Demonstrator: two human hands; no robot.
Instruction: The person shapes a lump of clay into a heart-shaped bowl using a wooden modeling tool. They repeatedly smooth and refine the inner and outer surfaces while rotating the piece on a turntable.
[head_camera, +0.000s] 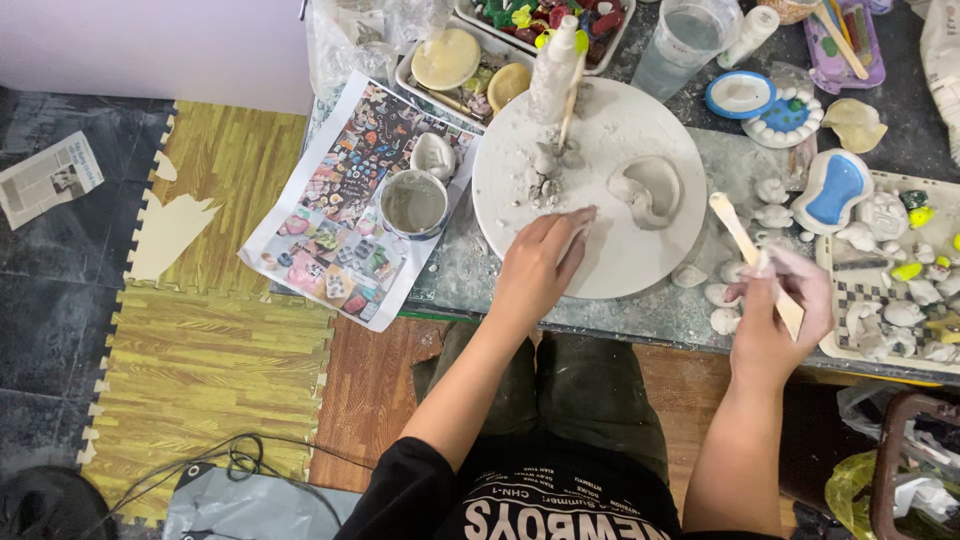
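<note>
Printed sheet (345, 205) covered in small colourful product photos, lying tilted at the left edge of the surface (470, 275), partly hanging over it. Small round cup of grey slip (413, 203) sitting on top of that sheet. Folded newspaper page (48, 177) way off on the dark floor at far left, beside the yellow foam puzzle mats (215, 300). White squeeze bottle with a yellow-green cap (556, 62) standing at the top rim of the round white work board (620, 175), label unreadable.

Left hand (542, 265) palm down on the lower left part of the board, fingers pressed together and flat against it, fingertips aimed up and to the right. Grey-white clay lump (650, 188) with a hollowed middle lying on the board, just up and right of those fingertips, not touching.

Right hand (780, 310) off the board at its lower right, pinching a flat wooden modelling stick (745, 245). Long axis of the stick running diagonally, free end pointing up-left toward the clay lump, other end poking out below the fingers. Small white clay shells (722, 295) scattered on the surface right next to that hand, and a tray of glazed pieces (900, 270) further right
</note>
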